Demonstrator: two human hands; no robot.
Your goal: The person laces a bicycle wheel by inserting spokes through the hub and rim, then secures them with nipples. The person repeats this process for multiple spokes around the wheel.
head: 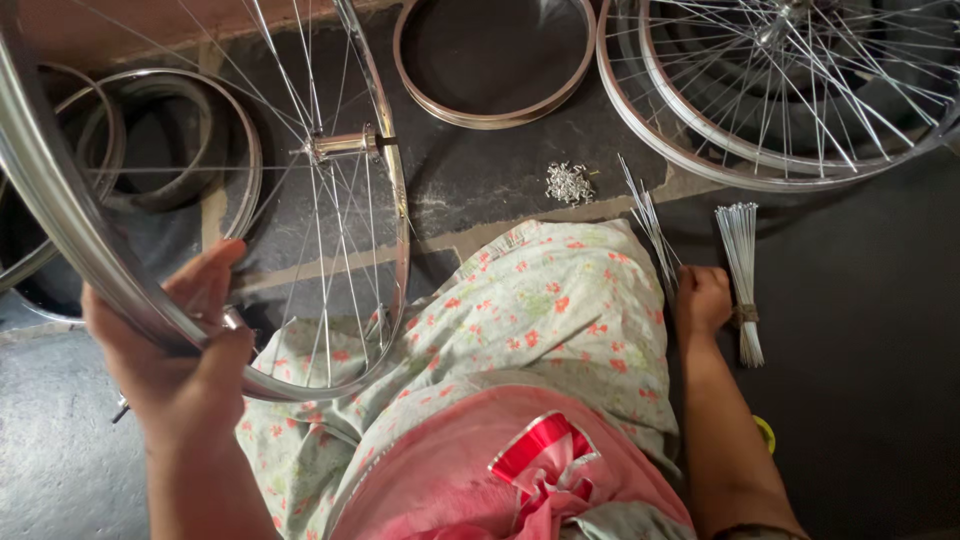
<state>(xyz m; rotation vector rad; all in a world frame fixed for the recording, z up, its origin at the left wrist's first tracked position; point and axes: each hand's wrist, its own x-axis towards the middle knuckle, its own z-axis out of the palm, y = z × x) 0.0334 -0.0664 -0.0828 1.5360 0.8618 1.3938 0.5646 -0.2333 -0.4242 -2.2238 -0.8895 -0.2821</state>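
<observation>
Floor: dark, worn concrete floor (880, 330) with pale cracks; the person sits on it, a floral-print garment (540, 310) spread across the lap.
Finished wheels: two spoked wheels (790, 90) lie stacked flat at top right, well apart from the hands.
Bare rims: a brass-coloured hoop (495, 118) lies at top centre; further rims with a tyre (150, 140) lie at far left.
Wheel in hand: a partly spoked wheel (395, 200) stands tilted on edge at the person's left, its lower rim against the lap, its hub (340, 146) at mid-height with spokes already fanned out to the rim.
Left hand: left hand (185, 345) closes around the near rim section, thumb over the top and fingers curled beneath, steadying the wheel.
Right hand: right hand (703, 300) rests on the floor, fingers curled shut on loose spokes (645, 215) that fan upward from the fist.
Spoke bundle: a tied bundle of spokes (740, 270) lies just beside the right hand, not touching it as far as can be seen.
Nipples: a small heap of spoke nipples (569, 183) lies on the floor beyond the lap.
Step in hand: judged to be lacing, at the point of picking up further spokes.
Next move: likely calls for separating a single spoke and guiding it to a free hub hole while the left hand keeps the rim from rolling.
</observation>
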